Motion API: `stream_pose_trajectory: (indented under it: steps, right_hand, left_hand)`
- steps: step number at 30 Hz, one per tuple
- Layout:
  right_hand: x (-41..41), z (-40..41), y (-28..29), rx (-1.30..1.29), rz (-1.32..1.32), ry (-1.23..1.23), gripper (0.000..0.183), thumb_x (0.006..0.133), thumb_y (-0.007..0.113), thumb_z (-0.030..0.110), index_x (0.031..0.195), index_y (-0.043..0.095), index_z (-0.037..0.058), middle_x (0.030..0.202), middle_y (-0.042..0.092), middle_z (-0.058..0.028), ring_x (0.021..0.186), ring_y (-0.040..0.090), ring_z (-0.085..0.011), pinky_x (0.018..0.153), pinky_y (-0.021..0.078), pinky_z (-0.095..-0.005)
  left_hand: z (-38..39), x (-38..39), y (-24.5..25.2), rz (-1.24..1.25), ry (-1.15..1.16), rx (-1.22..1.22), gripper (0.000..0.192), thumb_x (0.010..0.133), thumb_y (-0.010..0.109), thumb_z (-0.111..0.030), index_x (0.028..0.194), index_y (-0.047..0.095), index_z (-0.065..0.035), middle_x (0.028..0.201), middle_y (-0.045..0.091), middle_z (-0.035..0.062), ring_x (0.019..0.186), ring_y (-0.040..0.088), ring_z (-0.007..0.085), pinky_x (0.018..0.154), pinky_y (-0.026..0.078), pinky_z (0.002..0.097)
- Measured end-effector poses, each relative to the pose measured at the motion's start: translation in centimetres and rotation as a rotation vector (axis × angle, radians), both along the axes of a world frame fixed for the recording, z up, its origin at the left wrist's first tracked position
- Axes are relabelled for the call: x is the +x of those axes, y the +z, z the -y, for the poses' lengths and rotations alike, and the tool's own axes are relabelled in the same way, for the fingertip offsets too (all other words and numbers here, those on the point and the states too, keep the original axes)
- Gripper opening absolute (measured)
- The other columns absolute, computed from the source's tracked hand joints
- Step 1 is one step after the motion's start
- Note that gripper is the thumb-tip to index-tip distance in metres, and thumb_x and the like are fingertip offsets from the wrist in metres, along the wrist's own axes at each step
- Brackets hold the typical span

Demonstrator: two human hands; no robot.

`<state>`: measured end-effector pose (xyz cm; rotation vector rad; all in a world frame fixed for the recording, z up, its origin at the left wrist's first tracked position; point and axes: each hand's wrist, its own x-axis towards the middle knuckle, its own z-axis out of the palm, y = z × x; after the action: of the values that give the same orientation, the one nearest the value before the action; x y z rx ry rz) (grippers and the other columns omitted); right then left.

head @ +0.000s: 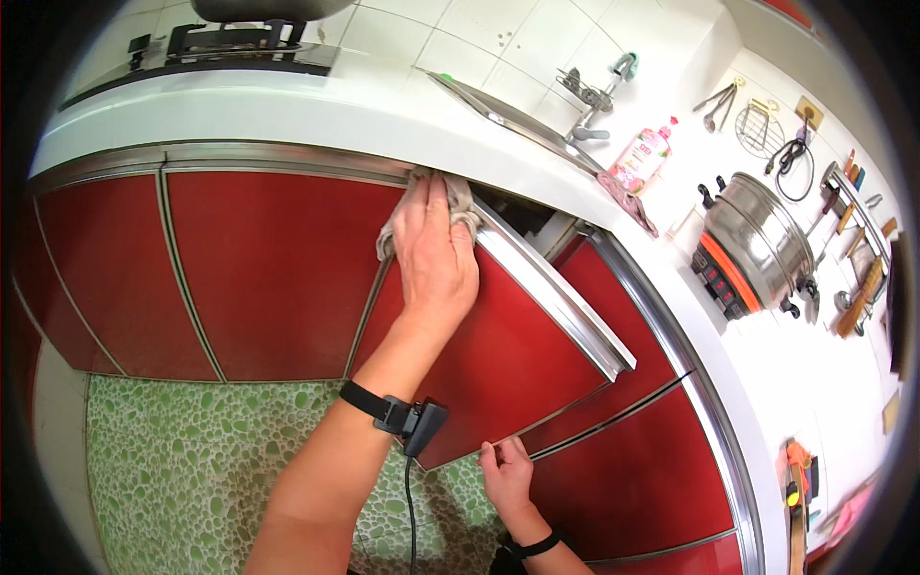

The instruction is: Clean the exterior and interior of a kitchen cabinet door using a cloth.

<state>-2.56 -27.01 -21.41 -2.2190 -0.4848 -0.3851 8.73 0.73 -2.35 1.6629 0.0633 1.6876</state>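
My left hand (pixel 436 262) presses a crumpled greyish cloth (pixel 462 198) against the upper corner of a partly open red cabinet door (pixel 496 352), just under the countertop edge. The fingers are spread over the cloth and cover its middle. Along the door's top runs a silver metal trim strip (pixel 553 291). Lower down, my right hand (pixel 510 471) pinches the door's bottom edge near its outer corner between thumb and fingers. Behind the door a dark cabinet opening (pixel 512 210) shows in part.
Above lies a white countertop (pixel 287 108) with a gas stove (pixel 230 54), a sink (pixel 517 118), a pink soap bottle (pixel 642 158) and a steel pot (pixel 762 230) on an electric base. More red cabinet doors (pixel 273 273) flank the open one. Green pebble-patterned flooring (pixel 172 460) lies below.
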Motion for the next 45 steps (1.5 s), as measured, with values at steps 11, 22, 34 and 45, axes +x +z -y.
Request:
stream_pose_trajectory:
  steps: [11, 22, 34, 45]
  right_hand:
    - [-0.8, -0.8, 1.6, -0.023, 0.018, -0.004, 0.011, 0.092, 0.071, 0.007, 0.100, 0.067, 0.0006, 0.089, 0.064, -0.0134, 0.070, 0.064, -0.0268, 0.061, 0.0521, -0.0354]
    - [-1.2, -1.4, 1.1, 0.062, 0.057, 0.040, 0.010, 0.091, 0.071, 0.004, 0.098, 0.066, -0.0003, 0.087, 0.062, -0.0139, 0.070, 0.065, -0.0256, 0.059, 0.0503, -0.0342]
    - [2.3, 1.0, -4.6, 0.347, 0.089, 0.016, 0.030, 0.093, 0.074, 0.012, 0.119, 0.065, 0.0009, 0.117, 0.066, -0.0164, 0.107, 0.065, -0.0303, 0.092, 0.0523, -0.0397]
    - [-0.3, -0.3, 0.5, 0.000, 0.087, -0.037, 0.011, 0.092, 0.070, 0.008, 0.096, 0.064, 0.0005, 0.088, 0.059, -0.0151, 0.070, 0.065, -0.0287, 0.062, 0.0517, -0.0386]
  left_hand:
    - [-2.4, -1.0, 4.3, -0.444, 0.169, 0.023, 0.031, 0.093, 0.054, -0.012, 0.116, 0.070, -0.0004, 0.124, 0.057, 0.0283, 0.111, 0.061, 0.0457, 0.089, 0.055, 0.0537]
    - [1.5, -3.2, 3.4, -0.192, 0.006, 0.192, 0.029, 0.088, 0.059, -0.004, 0.115, 0.072, -0.0030, 0.097, 0.061, 0.0167, 0.092, 0.063, 0.0389, 0.079, 0.054, 0.0473]
    - [14.4, -10.1, 2.2, 0.022, -0.461, 0.396, 0.038, 0.082, 0.061, -0.004, 0.120, 0.060, 0.0005, 0.087, 0.051, 0.0109, 0.080, 0.055, 0.0297, 0.074, 0.048, 0.0420]
    - [-1.8, -3.2, 1.5, -0.166, 0.134, 0.084, 0.029, 0.090, 0.055, 0.000, 0.117, 0.066, -0.0024, 0.105, 0.068, 0.0203, 0.096, 0.062, 0.0409, 0.083, 0.052, 0.0500]
